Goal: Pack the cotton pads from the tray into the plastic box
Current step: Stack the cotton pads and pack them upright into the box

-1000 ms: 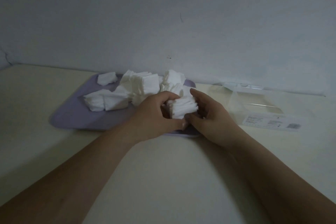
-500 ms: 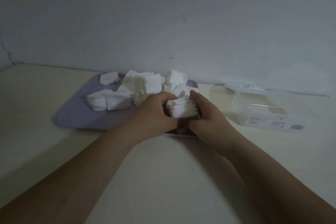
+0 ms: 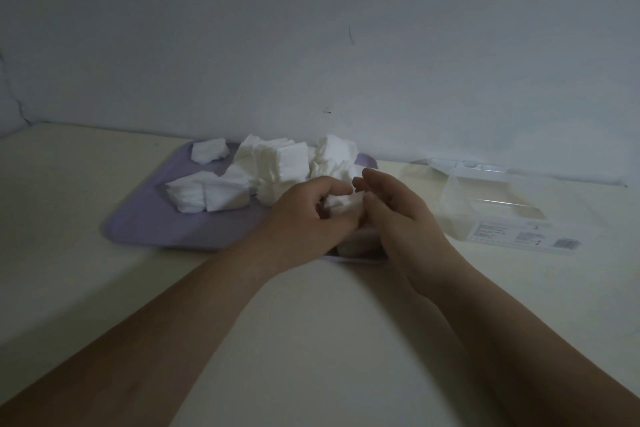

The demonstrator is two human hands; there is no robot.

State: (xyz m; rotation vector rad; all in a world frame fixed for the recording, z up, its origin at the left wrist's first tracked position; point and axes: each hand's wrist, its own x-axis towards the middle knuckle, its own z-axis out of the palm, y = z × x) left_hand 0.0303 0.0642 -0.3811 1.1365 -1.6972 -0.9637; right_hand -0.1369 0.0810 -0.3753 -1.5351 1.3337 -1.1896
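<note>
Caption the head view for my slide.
Over the purple tray, left hand and right hand hold a clump of cotton pads, plastic box alongside.

Our two forearms are bare along all the length that shows, smooth and slender, and our left hand (image 3: 304, 218) and right hand (image 3: 405, 218) are bare too; dim light hides finer detail.

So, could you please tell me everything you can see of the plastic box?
The plastic box is clear, rectangular and shallow, with a white printed label on its near side. It lies flat on the table, right of the purple tray, near the wall. It looks empty; only the table touches it.
</note>
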